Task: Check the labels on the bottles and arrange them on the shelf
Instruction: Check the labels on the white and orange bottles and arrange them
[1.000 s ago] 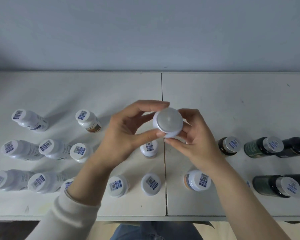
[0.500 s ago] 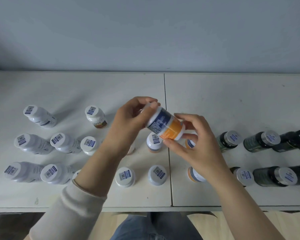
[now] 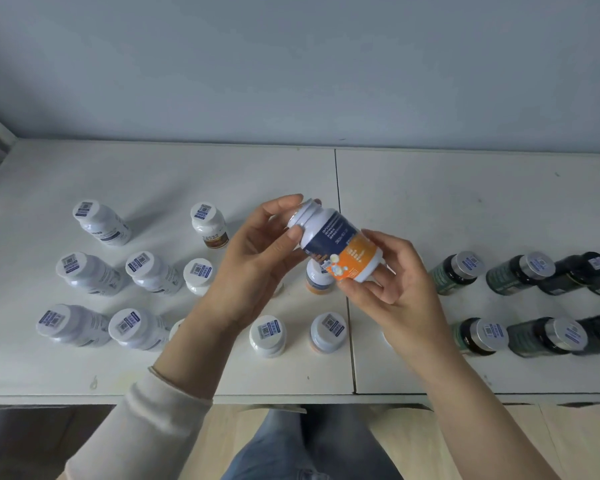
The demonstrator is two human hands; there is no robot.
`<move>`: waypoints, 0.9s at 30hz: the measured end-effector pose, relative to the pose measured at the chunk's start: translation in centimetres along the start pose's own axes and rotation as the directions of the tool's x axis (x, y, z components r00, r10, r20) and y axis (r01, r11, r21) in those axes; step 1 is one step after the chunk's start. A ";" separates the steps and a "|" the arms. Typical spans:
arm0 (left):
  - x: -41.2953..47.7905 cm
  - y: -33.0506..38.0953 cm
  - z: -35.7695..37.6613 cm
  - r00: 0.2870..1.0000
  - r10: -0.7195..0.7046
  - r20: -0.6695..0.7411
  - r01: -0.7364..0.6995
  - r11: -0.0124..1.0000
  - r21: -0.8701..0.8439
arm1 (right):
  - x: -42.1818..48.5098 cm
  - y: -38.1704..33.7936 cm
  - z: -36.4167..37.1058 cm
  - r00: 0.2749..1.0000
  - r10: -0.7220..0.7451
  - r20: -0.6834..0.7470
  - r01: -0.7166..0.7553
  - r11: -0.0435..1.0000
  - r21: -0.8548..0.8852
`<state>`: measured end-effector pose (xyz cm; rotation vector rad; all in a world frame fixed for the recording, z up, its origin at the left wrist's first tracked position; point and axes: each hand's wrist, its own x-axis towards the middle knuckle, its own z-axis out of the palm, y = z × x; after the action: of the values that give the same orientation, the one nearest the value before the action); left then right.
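A white bottle with a navy and orange label [image 3: 340, 245] is held tilted above the white shelf top [image 3: 465, 209], cap end to the upper left. My left hand [image 3: 257, 261] grips its cap end between thumb and fingers. My right hand [image 3: 392, 271] holds its base with curled fingers. Several white bottles [image 3: 153, 271] with barcode stickers on their caps stand to the left. Several dark green bottles [image 3: 518, 273] stand to the right. More orange-label bottles [image 3: 328, 332] stand below the hands.
A grey wall rises behind the shelf top. A seam [image 3: 342, 271] splits the surface into two panels. The front edge [image 3: 291, 398] runs across the lower frame, with my legs and a wooden floor below it.
The bottle has turned from base-toward-camera to lying tilted with its label showing. Both hands stayed on it and the view shifted a little.
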<state>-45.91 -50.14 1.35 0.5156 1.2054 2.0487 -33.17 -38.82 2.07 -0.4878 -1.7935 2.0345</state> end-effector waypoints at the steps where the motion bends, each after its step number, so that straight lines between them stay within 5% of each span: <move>1: 0.0 0.0 0.0 1.000 -0.021 -0.010 0.021 1.000 -0.008 | -0.2 -0.1 0.3 0.999 0.008 -0.031 -0.009 1.000 -0.022; 6: -0.3 0.0 -0.1 0.965 -0.253 -0.064 0.253 0.967 0.002 | -0.6 -1.4 2.8 0.961 0.012 -0.275 -0.117 0.921 -0.372; 9: -0.8 0.2 -0.5 0.951 -0.296 -0.089 0.297 0.955 -0.003 | -1.1 -1.3 3.3 0.956 0.106 -0.275 -0.208 0.904 -0.374; 14: -3.2 2.4 -1.7 0.988 -0.151 -0.045 0.157 0.970 0.188 | -2.5 -0.3 3.2 0.960 0.280 0.008 -0.273 0.942 -0.194; 19: -9.6 5.4 -2.5 0.999 0.028 -0.028 -0.011 0.877 0.481 | -4.6 0.3 5.0 0.939 0.246 0.241 -0.127 0.898 -0.421; 23: -17.0 5.6 -3.7 0.975 0.135 -0.174 0.016 0.746 0.666 | -6.9 1.0 7.4 0.897 0.200 0.394 0.190 0.630 -0.753; 27: -25.3 3.8 -4.9 0.845 0.265 -0.464 0.219 0.620 0.753 | -10.8 1.9 11.0 0.776 0.228 0.587 0.526 0.278 -0.804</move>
<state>-33.19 -72.85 2.47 0.3255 2.5131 1.6048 -29.41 -53.89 1.63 0.1831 -3.2605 0.6302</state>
